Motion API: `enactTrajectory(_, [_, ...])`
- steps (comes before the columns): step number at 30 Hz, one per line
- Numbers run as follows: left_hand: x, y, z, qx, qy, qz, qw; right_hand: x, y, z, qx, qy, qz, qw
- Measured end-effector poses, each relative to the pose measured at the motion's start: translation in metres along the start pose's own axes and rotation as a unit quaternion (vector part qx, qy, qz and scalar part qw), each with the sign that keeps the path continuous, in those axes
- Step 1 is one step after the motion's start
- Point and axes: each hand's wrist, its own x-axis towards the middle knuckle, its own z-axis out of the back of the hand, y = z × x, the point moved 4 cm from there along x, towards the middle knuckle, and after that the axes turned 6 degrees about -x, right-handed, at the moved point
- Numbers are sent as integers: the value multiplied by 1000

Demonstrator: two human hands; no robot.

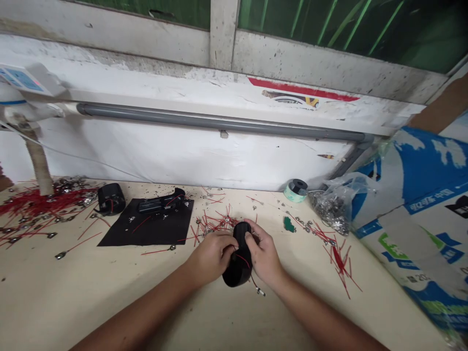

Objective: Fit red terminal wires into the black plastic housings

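My right hand (263,252) is wrapped around the right side of a black plastic housing (237,277), thumb on top. The housing is long and rounded, with an open hollow end towards me. At its left edge my left hand (212,258) is closed in a pinch, where a thin red wire (243,259) meets the fingertips. The wire curves over the hollow part. Below my right hand, a lead with a small metal end (260,291) hangs out beside the housing. My left fingertips partly hide what they grip.
Red wires with metal ends (219,222) lie behind my hands; a larger heap (54,200) is far left. A black sheet (161,234) carries a black part (157,204). At right are a tape roll (295,194), a bag of metal pieces (331,212) and a large box (413,234).
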Motion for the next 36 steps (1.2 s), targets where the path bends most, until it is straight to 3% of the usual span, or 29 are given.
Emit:
enactTrajectory(11, [0, 1, 2, -10, -27, 20, 999, 3, -2, 1, -5, -15, 7, 1000])
enactTrajectory(17, [0, 6, 11, -120, -65, 56, 989, 10, -3, 6, 56, -25, -21, 998])
enactTrajectory(20, [2, 15, 12, -231, -114, 119, 959, 11, -6, 10, 126, -34, -45, 990])
enactTrajectory(23, [4, 22, 10, -349, -135, 197, 906, 10, -6, 7, 183, -12, -67, 981])
enactTrajectory(29, [3, 17, -7, -547, -9, 283, 787, 8, -4, 1, 174, 20, -56, 983])
enactTrajectory(33, [1, 16, -5, -572, -16, 300, 764, 6, 4, -1, 193, 36, -69, 978])
enactTrajectory(36, [1, 15, -2, -582, -37, 307, 752, 2, 11, -5, 218, 83, -95, 968])
